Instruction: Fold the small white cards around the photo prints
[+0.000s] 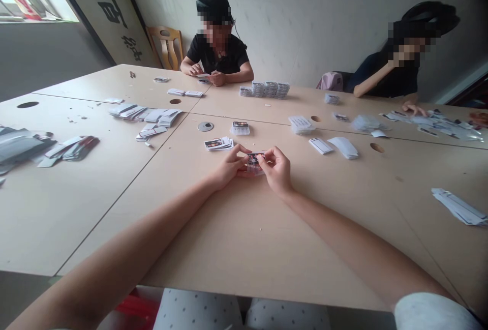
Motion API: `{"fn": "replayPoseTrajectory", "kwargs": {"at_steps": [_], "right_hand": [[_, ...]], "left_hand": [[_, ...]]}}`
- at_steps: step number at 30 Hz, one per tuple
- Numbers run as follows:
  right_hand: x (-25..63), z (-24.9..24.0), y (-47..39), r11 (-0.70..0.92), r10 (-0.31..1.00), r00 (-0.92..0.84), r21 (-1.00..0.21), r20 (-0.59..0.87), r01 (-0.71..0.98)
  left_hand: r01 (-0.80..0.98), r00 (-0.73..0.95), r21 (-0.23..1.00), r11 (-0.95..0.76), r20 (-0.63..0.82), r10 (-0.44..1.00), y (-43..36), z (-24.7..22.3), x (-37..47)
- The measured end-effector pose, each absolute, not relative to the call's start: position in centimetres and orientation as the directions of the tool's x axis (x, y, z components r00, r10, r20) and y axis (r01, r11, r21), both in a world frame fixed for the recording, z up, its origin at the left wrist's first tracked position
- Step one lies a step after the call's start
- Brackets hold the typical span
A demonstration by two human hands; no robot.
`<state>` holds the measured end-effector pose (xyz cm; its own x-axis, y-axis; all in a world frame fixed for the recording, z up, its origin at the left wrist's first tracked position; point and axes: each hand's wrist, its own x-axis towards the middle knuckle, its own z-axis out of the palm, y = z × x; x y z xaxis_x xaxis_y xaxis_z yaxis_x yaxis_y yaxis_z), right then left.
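Between my two hands is a small clear plastic case [254, 168] with a dark printed card on its top, held just over the table. My left hand [231, 167] grips its left side, fingers curled round it. On the right edge, my right hand [277, 168] pinches the case with thumb and fingers. Just beyond sits a similar clear case [240, 127] with a dark printed top. Beside it, to the left, lies a small stack of printed cards [219, 144]. The underside of the held case is hidden.
On the table [213, 238], stacks of white cards [147, 114] lie left and clear cases [301, 124] lie right. Stacked filled cases [265, 89] stand at the far edge. One person [217, 45] sits opposite, another person [400, 60] at the far right. A round hole [377, 147] pierces the tabletop.
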<state>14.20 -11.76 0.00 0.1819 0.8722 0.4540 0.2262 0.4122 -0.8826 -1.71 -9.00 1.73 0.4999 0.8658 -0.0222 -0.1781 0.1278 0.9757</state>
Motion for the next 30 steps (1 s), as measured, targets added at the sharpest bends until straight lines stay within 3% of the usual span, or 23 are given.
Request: {"fn": "replayPoseTrajectory", "kwargs": {"at_steps": [30], "right_hand": [[14.19,0.12,-11.83,0.388,0.880,0.182,-0.885,0.438,0.257]], "left_hand": [[-0.128,0.455,0.988,0.090,-0.022,0.890,-9.68,2.25,-1.32]]}}
